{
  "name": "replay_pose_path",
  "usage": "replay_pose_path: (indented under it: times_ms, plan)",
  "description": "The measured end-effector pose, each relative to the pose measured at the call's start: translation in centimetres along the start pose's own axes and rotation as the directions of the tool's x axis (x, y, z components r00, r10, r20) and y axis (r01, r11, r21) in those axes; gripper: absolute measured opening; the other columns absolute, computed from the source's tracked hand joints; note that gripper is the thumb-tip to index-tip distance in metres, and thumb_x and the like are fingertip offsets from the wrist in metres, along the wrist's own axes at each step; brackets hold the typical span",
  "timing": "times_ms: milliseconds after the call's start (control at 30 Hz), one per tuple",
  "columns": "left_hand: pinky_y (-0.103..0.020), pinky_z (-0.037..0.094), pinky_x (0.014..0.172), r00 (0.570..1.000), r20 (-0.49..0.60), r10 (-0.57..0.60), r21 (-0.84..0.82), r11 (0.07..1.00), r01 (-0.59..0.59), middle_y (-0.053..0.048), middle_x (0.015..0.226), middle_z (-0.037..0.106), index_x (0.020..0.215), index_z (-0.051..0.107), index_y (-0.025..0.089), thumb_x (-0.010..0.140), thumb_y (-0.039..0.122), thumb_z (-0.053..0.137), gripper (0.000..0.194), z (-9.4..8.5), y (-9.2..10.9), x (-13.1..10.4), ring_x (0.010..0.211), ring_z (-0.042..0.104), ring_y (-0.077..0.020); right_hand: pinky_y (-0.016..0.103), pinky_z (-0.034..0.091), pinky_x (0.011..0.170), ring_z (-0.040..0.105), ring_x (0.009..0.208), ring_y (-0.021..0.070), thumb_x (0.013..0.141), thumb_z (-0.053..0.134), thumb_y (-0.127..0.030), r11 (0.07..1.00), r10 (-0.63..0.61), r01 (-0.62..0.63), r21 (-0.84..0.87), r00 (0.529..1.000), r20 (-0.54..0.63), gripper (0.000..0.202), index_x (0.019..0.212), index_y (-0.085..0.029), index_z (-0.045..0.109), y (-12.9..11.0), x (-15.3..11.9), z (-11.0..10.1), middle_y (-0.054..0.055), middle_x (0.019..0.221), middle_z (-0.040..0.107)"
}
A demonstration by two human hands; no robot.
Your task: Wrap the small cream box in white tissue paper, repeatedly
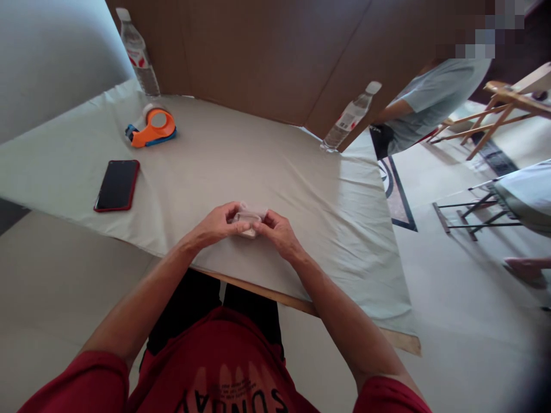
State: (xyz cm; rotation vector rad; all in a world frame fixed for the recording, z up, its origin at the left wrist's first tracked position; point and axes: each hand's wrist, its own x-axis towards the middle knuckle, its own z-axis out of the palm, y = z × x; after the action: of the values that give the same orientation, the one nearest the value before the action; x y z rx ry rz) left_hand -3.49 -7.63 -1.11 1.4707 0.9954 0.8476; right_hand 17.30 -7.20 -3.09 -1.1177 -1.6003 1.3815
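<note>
Two bare hands, L hand (216,223) and R hand (280,232), hold a small clear box (248,218) near the front edge of the cloth-covered bench (241,160). Fingers on both sides are closed on its ends, thumbs at the near face; whether it rests on the cloth, can't tell. Box looks like thin plastic: prob. light, fairly stiff, smooth enough to slip, apt to dent or crack if squeezed hard. A pale see-through part at the far side, lid or film unclear, may be softer. Best hold, est.: opp. ends, w/ a light pinch, thumbs off the middle. Contents too small to ID. Also on the bench: phone (117,185), orange tape dispenser (148,135), farther L.
</note>
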Motion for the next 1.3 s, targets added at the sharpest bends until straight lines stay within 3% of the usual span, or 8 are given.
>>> replay_pose_path:
  times_ms: [167,367,533,733,900,1100,1200,1300]
  plan:
    - [-0.034,0.052,0.088,0.995,-0.099,-0.016,0.021,1.000,0.018,-0.008,0.109,0.072,0.118,0.062,0.014,0.077,0.038,0.069,0.048,0.6,-1.2,1.0,0.096,0.067,-0.0207,0.029,0.044,0.073,0.053,0.076,0.0159,0.087,0.058,-0.049,0.978,-0.004,-0.012,-0.207,0.997,-0.079,0.030,0.082,-0.020,0.061,0.0,0.6,0.0,0.001,0.079,0.061]
    - [-0.034,0.055,0.082,0.970,-0.229,-0.081,-0.049,0.996,0.072,-0.013,0.114,0.071,0.138,0.044,0.012,0.075,0.038,0.076,0.076,1.5,-2.0,2.2,0.093,0.070,-0.0212,0.029,0.037,0.066,0.045,0.070,0.0150,0.090,0.048,-0.048,0.937,0.023,-0.055,-0.344,0.995,-0.096,0.033,0.078,-0.019,0.059,-0.1,2.6,-1.0,-0.001,0.071,0.052]
    - [-0.036,0.055,0.091,0.977,-0.205,-0.052,-0.160,0.987,0.019,-0.015,0.121,0.068,0.132,0.045,0.014,0.070,0.029,0.081,0.072,1.4,-2.1,1.7,0.100,0.070,-0.0212,0.028,0.033,0.063,0.043,0.068,0.0141,0.089,0.048,-0.046,0.943,0.023,-0.051,-0.329,0.996,-0.088,0.032,0.072,-0.020,0.055,0.1,3.5,-1.2,-0.002,0.068,0.049]
    - [-0.037,0.053,0.090,0.981,-0.106,-0.162,-0.270,0.954,0.129,-0.017,0.122,0.067,0.152,0.028,0.012,0.068,0.029,0.084,0.102,0.2,-1.6,2.9,0.101,0.069,-0.0225,0.027,0.038,0.066,0.048,0.070,0.0145,0.086,0.051,-0.043,0.987,0.023,-0.028,-0.155,0.999,-0.034,0.024,0.082,-0.020,0.060,0.2,3.9,-1.4,-0.001,0.074,0.054]
    - [-0.035,0.052,0.087,0.987,-0.066,-0.146,-0.276,0.953,0.122,-0.012,0.110,0.070,0.158,0.020,0.010,0.069,0.034,0.084,0.112,0.3,-1.9,3.4,0.094,0.067,-0.0205,0.029,0.044,0.074,0.056,0.078,0.0167,0.087,0.051,-0.041,0.995,0.008,-0.012,-0.102,0.999,-0.037,0.026,0.092,-0.020,0.065,0.5,3.8,-1.4,0.002,0.084,0.063]
    - [-0.035,0.052,0.086,0.988,-0.147,-0.050,0.009,0.999,0.052,-0.012,0.114,0.069,0.155,0.035,0.013,0.076,0.039,0.076,0.093,1.2,-1.6,2.4,0.093,0.064,-0.0205,0.033,0.045,0.088,0.061,0.095,0.0203,0.087,0.052,-0.040,0.983,-0.052,0.039,-0.182,0.997,-0.063,0.029,0.096,-0.019,0.070,1.0,4.1,-1.6,0.007,0.100,0.067]
    - [-0.041,0.048,0.097,0.974,-0.225,-0.017,0.278,0.957,0.081,-0.014,0.123,0.067,0.151,0.045,0.016,0.075,0.036,0.076,0.084,1.5,-0.2,1.5,0.107,0.062,-0.0268,0.033,0.046,0.085,0.061,0.092,0.0200,0.086,0.053,-0.041,0.987,-0.048,0.042,-0.156,0.998,-0.035,0.028,0.094,-0.019,0.069,0.5,3.8,-1.7,0.006,0.098,0.067]
    - [-0.043,0.046,0.102,0.974,-0.224,0.018,0.364,0.929,0.066,-0.013,0.127,0.065,0.149,0.048,0.018,0.073,0.034,0.078,0.083,1.4,0.7,1.0,0.116,0.059,-0.0295,0.030,0.046,0.080,0.059,0.087,0.0187,0.087,0.054,-0.044,0.990,-0.030,0.027,-0.139,0.999,-0.024,0.028,0.090,-0.019,0.068,-0.3,3.4,-1.6,0.005,0.093,0.066]
